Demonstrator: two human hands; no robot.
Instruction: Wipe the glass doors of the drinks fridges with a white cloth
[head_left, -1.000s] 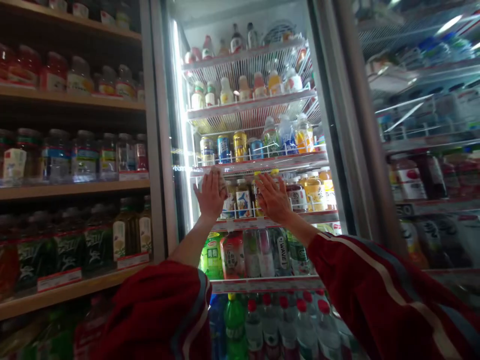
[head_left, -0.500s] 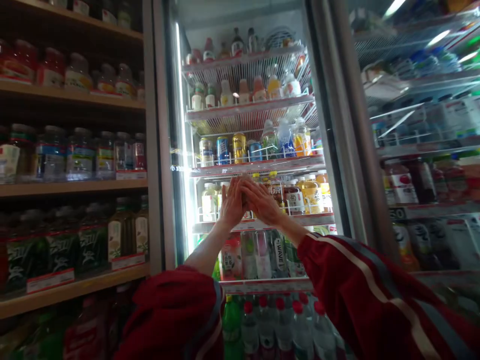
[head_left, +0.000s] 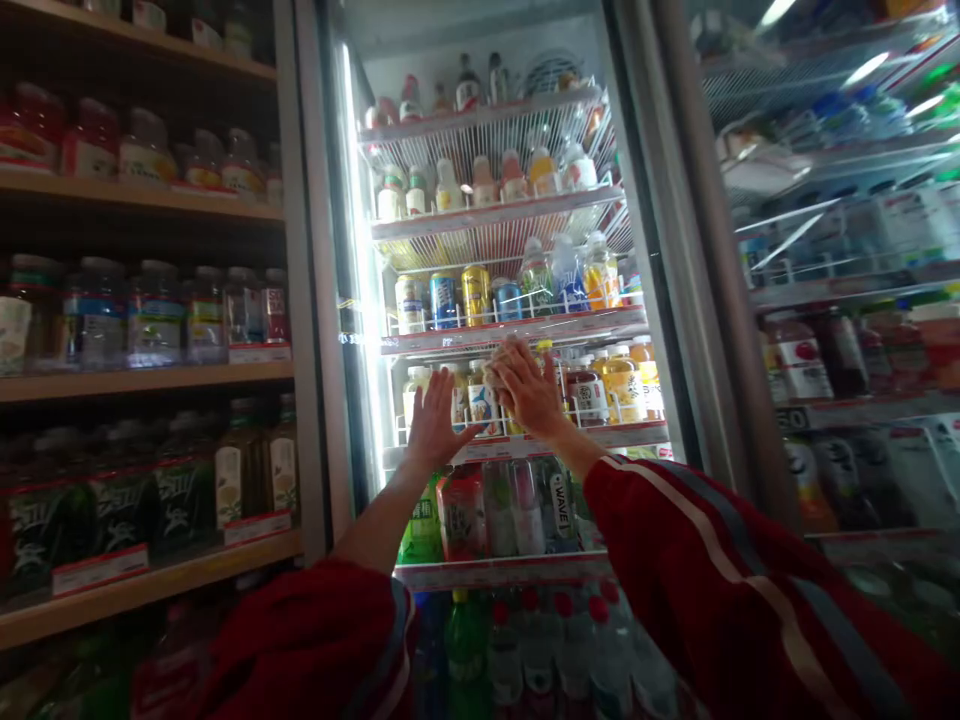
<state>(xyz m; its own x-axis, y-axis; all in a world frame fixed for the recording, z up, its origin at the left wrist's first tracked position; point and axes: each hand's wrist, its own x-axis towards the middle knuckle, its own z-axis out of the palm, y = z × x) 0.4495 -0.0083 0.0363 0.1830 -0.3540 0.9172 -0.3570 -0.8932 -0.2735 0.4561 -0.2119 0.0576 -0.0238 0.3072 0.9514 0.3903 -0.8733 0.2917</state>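
My left hand [head_left: 435, 425] is raised with its fingers spread, flat toward the glass door [head_left: 495, 250] of a lit drinks cooler, and holds nothing. To its right, my right hand [head_left: 531, 388] presses a pale crumpled cloth [head_left: 496, 372] against the glass. Its fingers cover most of the cloth. Behind the hands stand bottled drinks, among them a dark bottle [head_left: 586, 393] and a yellow drink bottle [head_left: 621, 385]. Just above is a row of cans, with a gold can [head_left: 475, 295] near the middle.
On the left, wooden shelves [head_left: 142, 375] carry rows of jars and bottles. A metal door frame [head_left: 694, 250] runs up the right side, with another stocked cooler [head_left: 862, 400] beyond it. Red-capped bottles [head_left: 564, 640] stand at the bottom.
My hands were together on the glass; now they are apart. The left has moved left and lower with fingers spread, while the right stays near its place with the cloth showing.
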